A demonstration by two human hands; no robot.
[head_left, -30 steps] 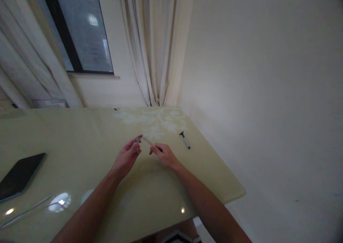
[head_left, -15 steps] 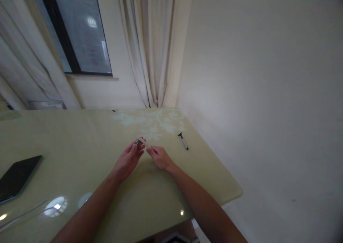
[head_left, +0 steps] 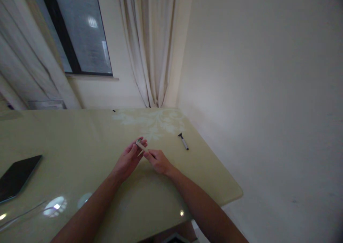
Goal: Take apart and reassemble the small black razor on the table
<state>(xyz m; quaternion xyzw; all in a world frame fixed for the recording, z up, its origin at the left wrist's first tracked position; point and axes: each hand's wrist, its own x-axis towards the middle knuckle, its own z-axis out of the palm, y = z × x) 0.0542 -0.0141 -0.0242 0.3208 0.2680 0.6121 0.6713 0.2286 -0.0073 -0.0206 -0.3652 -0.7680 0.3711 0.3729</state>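
My right hand [head_left: 158,161] is closed round the near end of a slim pale handle [head_left: 142,147], which slants up to the left. At its far end is a small dark, partly shiny piece [head_left: 138,141], too small to name; I cannot tell whether it is joined to the handle. My left hand [head_left: 129,160] grips that piece between thumb and fingers, its other fingers curled behind. Both hands are close together above the table. To their right a razor [head_left: 183,141] with a grey and black handle lies on the tabletop, head pointing away.
The pale glossy table [head_left: 80,139] meets the wall [head_left: 254,93] on the right. A dark flat tablet-like device [head_left: 18,177] lies at the left, with a thin cable [head_left: 24,214] nearer me. A tiny dark object [head_left: 114,110] lies by the far edge, before the curtain [head_left: 152,50].
My right hand has shifted slightly down and nearer to me, tilting the pale handle, and more of it shows. My left hand has hardly moved.
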